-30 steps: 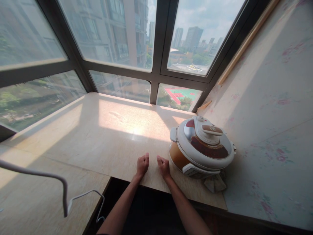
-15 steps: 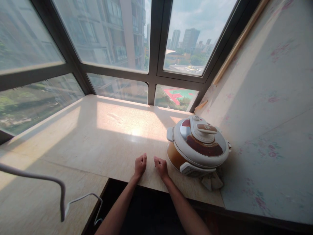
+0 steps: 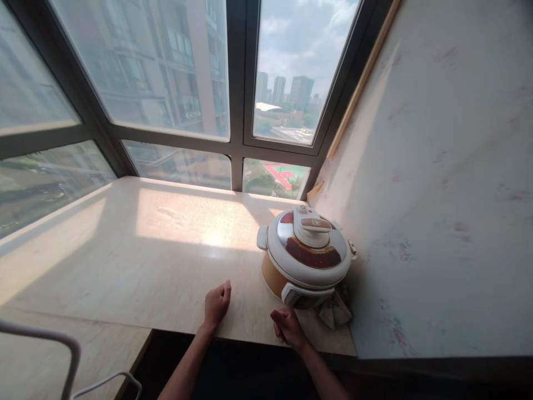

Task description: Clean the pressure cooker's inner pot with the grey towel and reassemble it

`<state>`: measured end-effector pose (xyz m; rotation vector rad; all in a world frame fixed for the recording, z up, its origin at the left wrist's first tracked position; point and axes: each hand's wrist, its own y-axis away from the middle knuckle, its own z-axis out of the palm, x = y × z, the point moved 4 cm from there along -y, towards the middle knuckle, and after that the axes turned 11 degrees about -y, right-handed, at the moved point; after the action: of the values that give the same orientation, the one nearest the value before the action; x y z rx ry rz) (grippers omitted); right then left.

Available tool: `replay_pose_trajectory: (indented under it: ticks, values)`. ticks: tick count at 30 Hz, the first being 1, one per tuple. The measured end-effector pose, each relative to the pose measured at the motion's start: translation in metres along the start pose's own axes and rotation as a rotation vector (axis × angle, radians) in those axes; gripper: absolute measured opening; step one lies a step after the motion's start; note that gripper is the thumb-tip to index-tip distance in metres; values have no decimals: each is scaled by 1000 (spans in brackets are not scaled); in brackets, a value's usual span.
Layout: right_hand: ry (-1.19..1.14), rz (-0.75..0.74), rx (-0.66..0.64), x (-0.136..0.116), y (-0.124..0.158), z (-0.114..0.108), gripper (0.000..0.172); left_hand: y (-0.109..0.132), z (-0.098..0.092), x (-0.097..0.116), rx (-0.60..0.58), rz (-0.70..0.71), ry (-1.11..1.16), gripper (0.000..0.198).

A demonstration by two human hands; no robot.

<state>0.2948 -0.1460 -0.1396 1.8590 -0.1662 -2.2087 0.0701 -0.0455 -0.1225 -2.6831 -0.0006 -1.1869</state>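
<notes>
My left hand rests as a loose fist on the pale stone counter, near its front edge, with nothing in it. At the counter's front edge sits my right hand, fingers curled shut and holding nothing, just in front of and below the white and brown electric pressure cooker. The cooker stands upright with its lid on, against the right wall. A crumpled cloth lies under its right side.
Large windows with dark frames run behind and to the left of the counter. A pale patterned wall bounds the right side. A white cable curves across the lower left corner. A dark gap lies below the counter's front edge.
The view has swung right and up, so the cooker sits further left. My right hand has drawn back from beside the left hand to the counter's front edge, near the cooker's base.
</notes>
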Motion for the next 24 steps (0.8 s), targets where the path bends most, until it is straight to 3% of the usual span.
replay_pose_trajectory:
  ticks: [4,11,14,18,21,24]
  values:
    - [-75,-2,116,-16,40,-41,77,9,-2,4,20,56,-142,50]
    - [-247,-367,497,-94,73,-109,76,18,-10,10,63,-92,-111,51]
    - [-205,-406,579,-115,73,-126,75,25,-10,10,21,-204,-44,55]
    - [-155,-436,777,-127,69,-143,69,34,-10,19,-8,-251,107,58]
    - [-169,-494,843,-135,61,-155,56,34,-11,35,-44,-253,242,59]
    - [-200,-581,825,-143,49,-168,47,26,-12,62,-105,-157,355,56]
